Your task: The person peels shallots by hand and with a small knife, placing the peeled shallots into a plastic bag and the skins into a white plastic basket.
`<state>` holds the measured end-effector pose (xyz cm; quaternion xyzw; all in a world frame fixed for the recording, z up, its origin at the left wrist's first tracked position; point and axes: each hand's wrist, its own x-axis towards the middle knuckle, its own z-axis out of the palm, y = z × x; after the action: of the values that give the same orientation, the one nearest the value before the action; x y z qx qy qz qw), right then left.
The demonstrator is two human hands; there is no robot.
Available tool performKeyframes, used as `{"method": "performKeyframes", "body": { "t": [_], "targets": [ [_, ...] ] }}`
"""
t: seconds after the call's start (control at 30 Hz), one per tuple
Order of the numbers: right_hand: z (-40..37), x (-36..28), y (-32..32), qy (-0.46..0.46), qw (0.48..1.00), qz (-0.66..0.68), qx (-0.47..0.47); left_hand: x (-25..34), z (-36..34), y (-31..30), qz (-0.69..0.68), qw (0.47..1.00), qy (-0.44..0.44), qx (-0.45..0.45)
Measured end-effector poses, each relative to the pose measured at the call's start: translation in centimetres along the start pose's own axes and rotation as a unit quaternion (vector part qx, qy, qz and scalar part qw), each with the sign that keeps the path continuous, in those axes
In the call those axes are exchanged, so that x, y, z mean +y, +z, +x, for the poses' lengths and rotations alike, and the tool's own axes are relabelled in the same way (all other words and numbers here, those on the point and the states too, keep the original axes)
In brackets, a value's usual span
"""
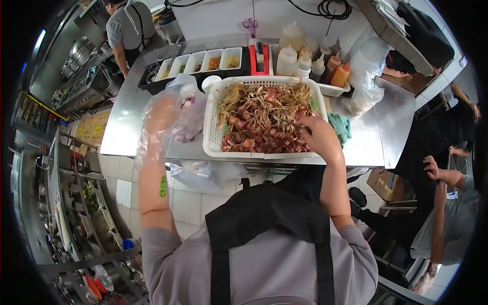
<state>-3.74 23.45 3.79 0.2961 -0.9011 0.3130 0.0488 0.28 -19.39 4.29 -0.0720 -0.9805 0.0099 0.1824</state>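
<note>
A white plastic basket (pixel 209 133) sits on the steel counter, heaped with shallots (pixel 254 140) that have dry stems and loose skins. My right hand (pixel 321 136) is over the basket's right side, closed around what looks like a small knife (pixel 287 121), its thin dark blade pointing left across the pile. Clear plastic covers my left hand (pixel 163 111) and part of its forearm, left of the basket. Beside that hand, a clear plastic bag (pixel 187 129) holds pale purplish bulbs that look like peeled shallots. The fingers of my left hand are blurred by the plastic.
Behind the basket stand a row of white ingredient tubs (pixel 211 61), a red-and-black dispenser (pixel 259 60) and several sauce bottles (pixel 333 68). A green cloth (pixel 339 127) lies to the right. Co-workers (pixel 129 30) (pixel 447 203) stand at far left and right.
</note>
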Motion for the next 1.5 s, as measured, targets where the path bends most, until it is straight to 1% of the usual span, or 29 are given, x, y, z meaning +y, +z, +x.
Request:
{"method": "performKeyframes", "body": {
  "t": [0.03,0.07,0.1,0.17,0.23,0.3,0.37,0.43,0.57,0.63,0.67,0.7,0.77,0.8,0.83,0.87,0.9,0.93,0.97,1.03,1.1,1.17,1.23,1.3,1.33,1.37,1.43,1.47,1.5],
  "targets": [
    [0.1,-0.7,-0.3,-0.001,1.000,0.002,0.000,2.0,-0.2,-0.4,-0.063,0.963,0.058,0.255],
    [0.1,-1.4,-0.5,0.023,0.999,0.002,-0.032,6.0,0.4,-2.8,-0.212,0.964,-0.100,0.122],
    [0.0,-1.7,-0.5,0.046,0.997,0.001,-0.064,9.7,1.2,-4.9,-0.348,0.902,-0.253,-0.019],
    [0.0,-1.7,0.6,0.018,0.997,0.000,-0.078,11.0,1.1,-1.2,-0.265,0.952,-0.108,-0.108],
    [0.2,-3.2,1.4,0.033,0.997,0.048,-0.045,13.5,1.3,3.1,-0.120,0.988,-0.035,-0.092],
    [0.1,-3.3,2.7,0.029,0.998,0.060,-0.018,13.9,2.0,5.1,-0.146,0.988,-0.031,-0.039],
    [0.0,-3.2,3.4,-0.048,0.993,0.105,0.035,14.2,2.2,6.0,-0.172,0.985,-0.023,0.012],
    [0.3,-2.8,3.3,-0.052,0.993,0.106,0.026,15.1,3.0,3.8,-0.339,0.937,-0.083,0.014],
    [1.3,-2.2,2.5,-0.011,0.988,0.096,0.120,18.9,4.5,1.9,-0.340,0.936,-0.048,0.073],
    [1.8,-1.8,2.2,0.042,0.985,0.089,0.139,21.3,4.9,1.9,-0.230,0.963,-0.020,0.136],
    [2.0,-1.8,1.8,0.031,0.987,0.074,0.140,21.9,5.5,2.1,-0.229,0.970,-0.042,0.073],
    [1.9,-1.8,1.6,0.033,0.987,0.071,0.139,21.7,5.9,2.9,-0.232,0.969,-0.043,0.073],
    [1.7,-1.8,1.3,0.026,0.985,0.070,0.156,20.2,6.6,5.5,-0.241,0.971,0.007,0.001],
    [1.5,-1.7,1.1,0.025,0.985,0.069,0.156,19.2,6.9,6.2,-0.226,0.968,0.065,0.088],
    [1.1,-1.6,0.7,0.040,0.982,0.095,0.155,19.0,7.2,3.8,-0.226,0.968,0.066,0.088],
    [0.8,-1.5,0.3,0.057,0.979,0.122,0.155,18.7,7.7,1.2,-0.330,0.941,-0.039,-0.058],
    [0.5,-1.6,-0.3,0.061,0.978,0.124,0.156,18.4,7.8,-0.5,-0.419,0.873,-0.143,-0.204],
    [0.3,-1.8,-1.1,0.098,0.977,0.135,0.132,17.8,7.7,0.8,-0.448,0.877,-0.122,-0.126],
    [0.2,-1.7,-1.6,0.134,0.974,0.145,0.108,17.0,8.1,1.1,-0.448,0.876,-0.120,-0.129],
    [0.1,-1.3,-1.6,0.114,0.971,0.169,0.125,16.6,8.9,-0.3,-0.662,0.712,-0.198,-0.124],
    [0.3,-1.8,-2.0,0.104,0.971,0.177,0.121,16.9,8.8,-1.5,-0.698,0.684,-0.192,-0.089],
    [0.7,-1.9,-1.5,0.068,0.967,0.207,0.134,15.9,10.3,0.2,-0.748,0.649,-0.096,-0.103],
    [0.9,-2.8,-1.1,0.038,0.960,0.237,0.144,17.2,10.4,-0.1,-0.741,0.652,-0.098,-0.129],
    [2.0,-3.8,-1.2,0.070,0.949,0.295,0.087,18.8,10.4,0.2,-0.710,0.674,-0.080,-0.188],
    [3.0,-2.6,0.1,0.049,0.960,0.261,0.092,19.1,10.5,-1.1,-0.632,0.751,0.000,-0.192],
    [3.9,-0.7,1.8,0.048,0.960,0.261,0.091,18.6,10.4,0.5,-0.633,0.751,-0.001,-0.191],
    [5.5,2.3,4.2,0.039,0.996,0.006,0.077,16.5,10.8,4.8,-0.615,0.784,-0.005,-0.084],
    [5.3,2.0,4.0,0.104,0.993,0.044,0.024,16.2,10.3,4.5,-0.659,0.742,-0.090,-0.090],
    [5.1,2.1,4.3,0.104,0.993,0.044,0.027,15.3,9.5,4.5,-0.658,0.743,-0.087,-0.089]
  ]
}}
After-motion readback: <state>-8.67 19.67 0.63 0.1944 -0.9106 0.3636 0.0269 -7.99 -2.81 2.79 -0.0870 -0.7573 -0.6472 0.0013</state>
